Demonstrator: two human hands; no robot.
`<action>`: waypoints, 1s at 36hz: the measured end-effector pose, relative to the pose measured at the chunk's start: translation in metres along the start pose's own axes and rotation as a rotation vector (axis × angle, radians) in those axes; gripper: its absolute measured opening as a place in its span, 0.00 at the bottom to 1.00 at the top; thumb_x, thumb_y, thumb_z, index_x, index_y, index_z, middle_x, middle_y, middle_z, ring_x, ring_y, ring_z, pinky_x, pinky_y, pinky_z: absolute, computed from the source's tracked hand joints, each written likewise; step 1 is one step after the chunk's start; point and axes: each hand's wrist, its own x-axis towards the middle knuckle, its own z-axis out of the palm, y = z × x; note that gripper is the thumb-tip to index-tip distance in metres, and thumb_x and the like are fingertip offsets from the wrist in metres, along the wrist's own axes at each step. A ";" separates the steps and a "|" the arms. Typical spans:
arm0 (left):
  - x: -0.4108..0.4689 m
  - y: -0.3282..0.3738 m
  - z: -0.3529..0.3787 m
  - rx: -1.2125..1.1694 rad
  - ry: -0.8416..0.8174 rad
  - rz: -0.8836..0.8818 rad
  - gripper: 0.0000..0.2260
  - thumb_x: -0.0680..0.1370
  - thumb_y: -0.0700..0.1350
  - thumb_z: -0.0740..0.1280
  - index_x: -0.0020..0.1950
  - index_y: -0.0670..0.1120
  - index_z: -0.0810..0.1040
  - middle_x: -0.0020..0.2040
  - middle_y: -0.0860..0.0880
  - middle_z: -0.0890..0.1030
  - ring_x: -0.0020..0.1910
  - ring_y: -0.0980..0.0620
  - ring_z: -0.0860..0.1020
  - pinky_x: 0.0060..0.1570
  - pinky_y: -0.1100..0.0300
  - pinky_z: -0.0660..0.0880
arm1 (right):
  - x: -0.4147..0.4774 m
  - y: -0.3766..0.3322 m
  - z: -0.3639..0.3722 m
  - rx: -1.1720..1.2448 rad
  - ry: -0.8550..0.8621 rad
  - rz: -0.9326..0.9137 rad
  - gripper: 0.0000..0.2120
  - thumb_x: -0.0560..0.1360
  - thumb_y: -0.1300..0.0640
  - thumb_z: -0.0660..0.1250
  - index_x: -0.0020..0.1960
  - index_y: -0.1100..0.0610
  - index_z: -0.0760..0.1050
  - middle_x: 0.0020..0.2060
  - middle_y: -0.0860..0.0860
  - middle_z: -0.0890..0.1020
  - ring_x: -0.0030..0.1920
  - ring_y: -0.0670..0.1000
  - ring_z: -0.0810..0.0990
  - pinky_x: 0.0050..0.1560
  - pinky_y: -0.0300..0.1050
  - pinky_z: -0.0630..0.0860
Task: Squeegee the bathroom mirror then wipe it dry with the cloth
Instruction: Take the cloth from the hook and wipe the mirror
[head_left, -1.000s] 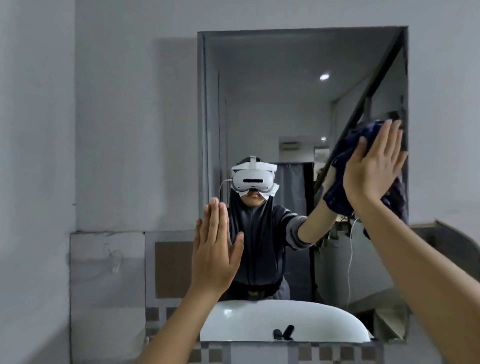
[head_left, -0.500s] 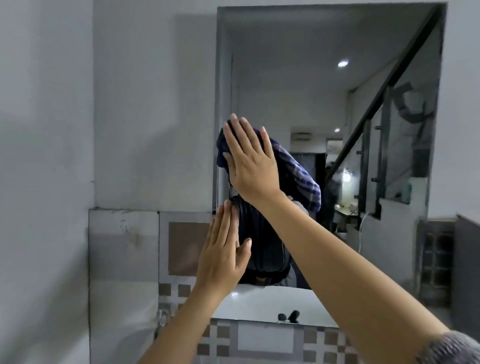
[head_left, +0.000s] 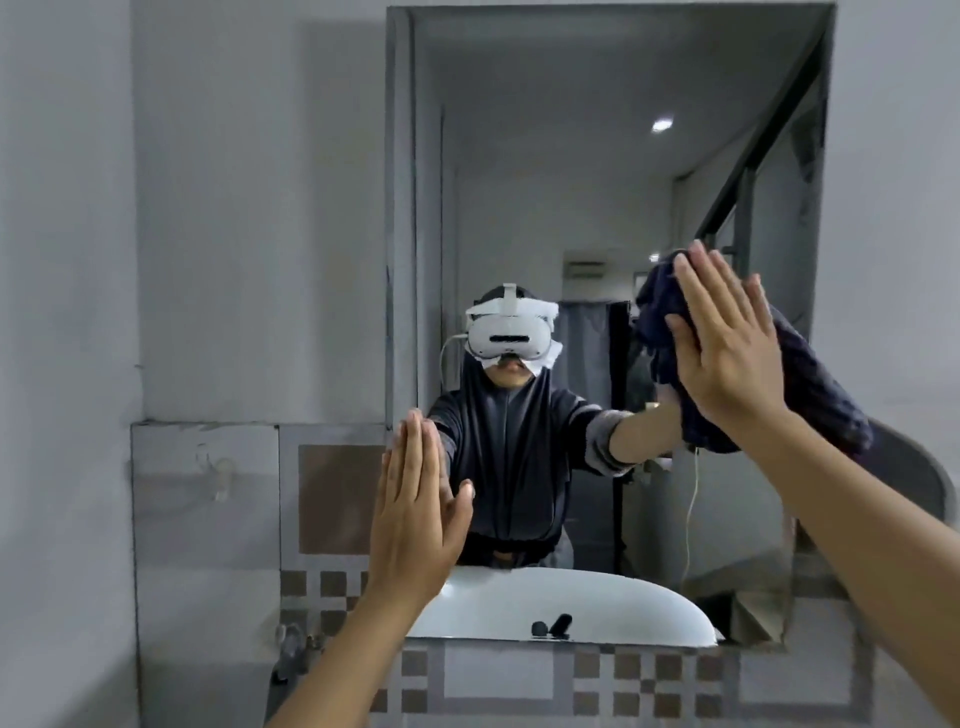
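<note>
I had the left hand (head_left: 415, 512) raised flat, fingers pressed together and pointing up, thumb set a little apart, its palm facing the lower left corner of the bathroom mirror (head_left: 571, 182); I could not tell whether the palm actually touched the glass. Left of that hand ran the grey wall (head_left: 234, 208) and, lower down, the tiled band (head_left: 322, 582) with its brown squares. Just right of the hand, the mirror showed the reflection of the person in dark clothing wearing a white headset (head_left: 509, 332), and below the hand's wrist level sat the reflected white basin (head_left: 545, 603). Further right, the right hand (head_left: 727, 353) was spread open, fingers upward, pressing the dark blue cloth (head_left: 810, 384) flat against the glass near the mirror's right edge. The cloth bunched out above the fingertips and hung down past the wrist, beyond the hand's far side.
</note>
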 end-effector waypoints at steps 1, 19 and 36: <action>0.000 0.000 0.000 0.001 0.001 -0.001 0.33 0.78 0.52 0.56 0.76 0.43 0.42 0.77 0.45 0.44 0.76 0.49 0.44 0.74 0.55 0.43 | -0.008 0.005 -0.001 0.020 0.036 0.144 0.23 0.81 0.52 0.50 0.75 0.54 0.56 0.75 0.51 0.58 0.75 0.48 0.54 0.75 0.46 0.45; -0.063 -0.009 0.014 -0.064 -0.022 -0.023 0.36 0.77 0.52 0.61 0.75 0.43 0.42 0.77 0.46 0.44 0.76 0.46 0.47 0.73 0.55 0.50 | -0.056 -0.178 0.058 0.234 0.121 0.570 0.25 0.80 0.51 0.51 0.75 0.57 0.54 0.75 0.53 0.58 0.76 0.52 0.54 0.74 0.45 0.37; -0.072 -0.017 0.023 -0.081 -0.016 -0.053 0.36 0.77 0.50 0.63 0.75 0.41 0.44 0.77 0.43 0.45 0.76 0.46 0.46 0.73 0.51 0.53 | -0.056 -0.111 0.051 -0.107 -0.277 -0.798 0.24 0.80 0.53 0.54 0.75 0.53 0.55 0.75 0.50 0.59 0.75 0.51 0.56 0.74 0.53 0.53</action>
